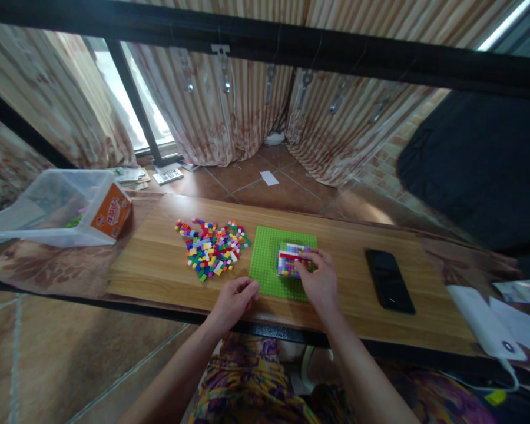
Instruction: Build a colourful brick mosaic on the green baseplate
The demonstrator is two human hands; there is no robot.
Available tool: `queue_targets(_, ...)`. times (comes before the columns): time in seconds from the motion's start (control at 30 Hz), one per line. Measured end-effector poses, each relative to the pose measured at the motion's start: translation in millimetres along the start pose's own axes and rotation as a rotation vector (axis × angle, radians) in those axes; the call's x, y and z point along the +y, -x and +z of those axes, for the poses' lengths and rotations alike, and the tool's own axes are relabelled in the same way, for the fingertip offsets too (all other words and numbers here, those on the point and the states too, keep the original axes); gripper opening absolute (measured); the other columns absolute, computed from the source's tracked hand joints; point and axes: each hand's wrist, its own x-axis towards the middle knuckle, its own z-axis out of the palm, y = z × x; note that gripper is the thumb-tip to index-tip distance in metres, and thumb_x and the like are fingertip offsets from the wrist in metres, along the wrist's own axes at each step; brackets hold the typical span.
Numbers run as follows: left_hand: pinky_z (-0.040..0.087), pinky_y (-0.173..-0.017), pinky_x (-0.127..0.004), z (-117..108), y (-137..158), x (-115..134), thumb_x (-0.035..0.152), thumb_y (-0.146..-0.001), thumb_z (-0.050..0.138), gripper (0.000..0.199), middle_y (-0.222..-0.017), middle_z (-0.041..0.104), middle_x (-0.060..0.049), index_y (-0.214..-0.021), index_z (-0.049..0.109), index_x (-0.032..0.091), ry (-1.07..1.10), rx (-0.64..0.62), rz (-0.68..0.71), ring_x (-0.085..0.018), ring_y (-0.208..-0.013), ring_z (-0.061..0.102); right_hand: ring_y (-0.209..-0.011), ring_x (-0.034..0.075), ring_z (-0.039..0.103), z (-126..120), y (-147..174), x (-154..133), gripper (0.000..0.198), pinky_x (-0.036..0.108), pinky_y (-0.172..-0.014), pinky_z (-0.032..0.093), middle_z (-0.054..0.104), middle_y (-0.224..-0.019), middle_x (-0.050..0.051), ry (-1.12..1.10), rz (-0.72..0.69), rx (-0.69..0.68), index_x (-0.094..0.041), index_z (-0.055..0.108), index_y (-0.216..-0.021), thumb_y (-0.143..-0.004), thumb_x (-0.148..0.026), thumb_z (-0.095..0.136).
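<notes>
A small block of many-coloured toy bricks (287,266), with a red strip across its top, stands on the green studded baseplate (264,253). Over its right side, my right hand (320,278) has thumb and index finger bent close together, touching the top of the bricks. Whatever lies between those fingertips is too small to make out. My left hand (235,299) rests at the baseplate's near left corner, its fingers curled and the thumb laid against them. The inside of that hand is hidden. To the left of the baseplate spreads a pile of loose bricks (212,247).
A black phone (389,280) lies right of the baseplate on the wooden tabletop (150,259). Beyond it is a white device with a cable (488,324). A clear plastic tub (66,206) with an orange label stands at the left. A dark bar (265,35) crosses above.
</notes>
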Motion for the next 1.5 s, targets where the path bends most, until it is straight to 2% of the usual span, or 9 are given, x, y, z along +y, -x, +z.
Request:
queue_targets(0.2, 0.022, -0.042, -0.022, 0, 2, 3, 0.049, -0.077, 0.061, 0.035, -0.047, 0.044, 0.005, -0.061, 0.056, 0.018, -0.014, 0.004, 0.000, -0.007, -0.042, 0.034, -0.104, 0.026, 0.057, 1, 0, 1, 0.036, 0.046, -0.097, 0.043, 0.062, -0.110, 0.014, -0.038, 0.060, 0.052, -0.017, 0.069, -0.102, -0.080, -0.044, 0.062)
queue_targets(0.4, 0.021, -0.043, -0.021, 0, 4, 5, 0.048, -0.077, 0.063, 0.035, -0.048, 0.046, 0.005, -0.061, 0.057, 0.017, 0.018, 0.003, -0.022, -0.007, -0.042, 0.034, -0.105, 0.028, 0.057, 13, -3, 6, 0.062, 0.047, -0.095, 0.044, 0.058, -0.123, 0.021, -0.007, 0.172, 0.047, -0.011, 0.053, -0.128, -0.080, -0.047, 0.062)
queue_targets(0.6, 0.022, -0.042, -0.021, 1, 4, 4, 0.050, -0.075, 0.065, 0.036, -0.055, 0.052, 0.003, -0.064, 0.057, 0.017, 0.048, -0.005, -0.047, -0.006, -0.044, 0.036, -0.110, 0.028, 0.057, 14, 0, 8, 0.053, 0.047, -0.097, 0.043, 0.059, -0.123, 0.020, 0.007, 0.098, 0.022, -0.013, 0.053, -0.128, -0.085, -0.044, 0.055)
queue_targets(0.9, 0.022, -0.042, -0.020, 2, 5, 6, 0.049, -0.073, 0.066, 0.034, -0.058, 0.055, 0.002, -0.067, 0.058, 0.016, 0.067, 0.017, -0.100, -0.006, -0.045, 0.037, -0.110, 0.029, 0.057, 25, 4, 8, 0.048, 0.050, -0.099, 0.042, 0.060, -0.123, 0.020, -0.031, 0.111, 0.050, -0.014, 0.054, -0.128, -0.088, -0.039, 0.050)
queue_targets(1.07, 0.022, -0.042, -0.020, 2, 3, 5, 0.052, -0.070, 0.067, 0.037, -0.058, 0.056, 0.002, -0.068, 0.059, 0.016, 0.045, 0.035, -0.071, -0.006, -0.044, 0.038, -0.112, 0.029, 0.056, 27, 1, 11, 0.048, 0.051, -0.100, 0.041, 0.061, -0.123, 0.019, -0.113, 0.117, 0.025, -0.014, 0.056, -0.127, -0.087, -0.039, 0.052)
queue_targets(1.2, 0.020, -0.041, -0.020, 2, 2, 4, 0.055, -0.067, 0.069, 0.041, -0.057, 0.056, 0.002, -0.066, 0.059, 0.016, 0.057, 0.059, -0.056, -0.006, -0.043, 0.036, -0.103, 0.026, 0.061, 17, 3, 15, 0.051, 0.047, -0.092, 0.048, 0.065, -0.116, 0.018, -0.173, 0.114, 0.051, -0.014, 0.056, -0.127, -0.086, -0.045, 0.054)
queue_targets(1.33, 0.018, -0.042, -0.020, 5, 9, 8, 0.054, -0.068, 0.069, 0.041, -0.056, 0.054, 0.002, -0.067, 0.059, 0.015, 0.062, 0.043, -0.061, -0.005, -0.044, 0.034, -0.100, 0.024, 0.062, -4, 25, 9, 0.047, 0.043, -0.085, 0.052, 0.064, -0.118, 0.018, -0.235, 0.113, 0.095, -0.014, 0.058, -0.125, -0.091, -0.045, 0.048)
queue_targets(1.4, 0.018, -0.043, -0.021, 10, 15, 14, 0.053, -0.069, 0.069, 0.040, -0.060, 0.054, 0.002, -0.070, 0.061, 0.014, 0.076, 0.012, -0.069, -0.005, -0.045, 0.034, -0.096, 0.023, 0.063, -14, 41, 1, 0.040, 0.041, -0.083, 0.053, 0.065, -0.113, 0.015, -0.240, 0.091, 0.060, -0.016, 0.064, -0.116, -0.092, -0.044, 0.048)
queue_targets(1.5, 0.015, -0.044, -0.021, 22, 20, 24, 0.053, -0.068, 0.073, 0.041, -0.060, 0.049, 0.004, -0.072, 0.062, 0.014, 0.119, -0.060, -0.102, -0.004, -0.045, 0.031, -0.107, 0.023, 0.061, -23, 63, -15, 0.030, 0.042, -0.093, 0.050, 0.066, -0.113, 0.012, -0.262, 0.008, -0.034, -0.021, 0.068, -0.108, -0.094, -0.038, 0.048)
